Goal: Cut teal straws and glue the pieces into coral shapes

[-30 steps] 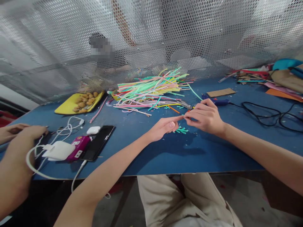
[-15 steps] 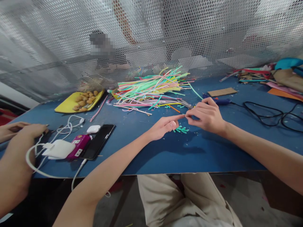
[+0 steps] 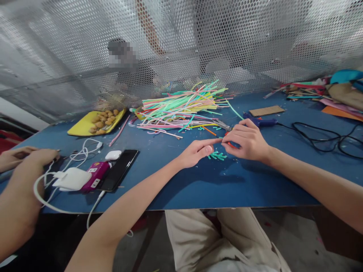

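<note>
No text, label, brand or number can be read; the round yellowish mark (image 3: 96, 164) on the purple box (image 3: 100, 174) on the counter (image 3: 170, 194) is too small to make out.

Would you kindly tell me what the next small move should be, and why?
Perhaps the left hand should bring its thumb forward beneath its index fingertip: that finger reaches out to the right hand's fingertips, while the thumb sits further back, near the teal pieces, leaving the fingertip without opposing support.
</note>
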`<action>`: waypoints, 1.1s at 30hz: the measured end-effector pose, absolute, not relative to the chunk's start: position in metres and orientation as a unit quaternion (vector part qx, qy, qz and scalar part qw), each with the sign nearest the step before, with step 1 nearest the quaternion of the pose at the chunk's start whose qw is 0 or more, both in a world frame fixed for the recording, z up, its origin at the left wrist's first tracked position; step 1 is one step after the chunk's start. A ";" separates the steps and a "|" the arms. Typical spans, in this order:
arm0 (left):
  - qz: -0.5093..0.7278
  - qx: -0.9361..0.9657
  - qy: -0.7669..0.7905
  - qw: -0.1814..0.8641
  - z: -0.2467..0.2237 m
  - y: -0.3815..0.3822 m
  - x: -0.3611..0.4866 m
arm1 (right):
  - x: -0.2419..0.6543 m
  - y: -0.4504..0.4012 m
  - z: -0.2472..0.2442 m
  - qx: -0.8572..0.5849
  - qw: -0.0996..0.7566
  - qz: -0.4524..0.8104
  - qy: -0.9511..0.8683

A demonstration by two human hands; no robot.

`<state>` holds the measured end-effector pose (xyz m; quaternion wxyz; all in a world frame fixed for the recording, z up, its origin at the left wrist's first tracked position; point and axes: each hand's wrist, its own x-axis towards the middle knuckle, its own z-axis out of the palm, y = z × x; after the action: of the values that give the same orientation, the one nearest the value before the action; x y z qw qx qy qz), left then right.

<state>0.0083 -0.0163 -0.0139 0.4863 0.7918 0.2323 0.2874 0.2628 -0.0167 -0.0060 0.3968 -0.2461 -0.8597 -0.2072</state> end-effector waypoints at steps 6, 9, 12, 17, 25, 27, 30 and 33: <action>0.276 0.803 0.240 0.470 -0.017 -0.013 0.007 | 0.264 -0.016 -0.008 -0.251 0.390 -0.209 -0.861; 0.263 0.811 0.247 0.459 -0.016 -0.013 0.007 | 0.263 -0.015 -0.008 -0.247 0.393 -0.214 -0.859; 0.257 0.817 0.248 0.453 -0.015 -0.013 0.006 | 0.263 -0.015 -0.007 -0.244 0.395 -0.213 -0.860; 0.252 0.820 0.252 0.448 -0.014 -0.014 0.006 | 0.263 -0.015 -0.007 -0.246 0.391 -0.206 -0.863; 0.248 0.826 0.250 0.439 -0.013 -0.013 0.007 | 0.263 -0.015 -0.007 -0.244 0.394 -0.191 -0.865; 0.247 0.826 0.252 0.440 -0.013 -0.013 0.006 | 0.264 -0.015 -0.008 -0.246 0.393 -0.188 -0.865; 0.249 0.825 0.254 0.440 -0.013 -0.013 0.006 | 0.265 -0.015 -0.009 -0.252 0.385 -0.182 -0.869; 0.246 0.821 0.257 0.445 -0.013 -0.013 0.006 | 0.266 -0.014 -0.008 -0.256 0.375 -0.174 -0.874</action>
<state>0.0065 -0.0133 -0.0132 0.4453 0.8214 0.2573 0.2465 0.2662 -0.0142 -0.0084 0.3748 -0.2559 -0.8739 -0.1742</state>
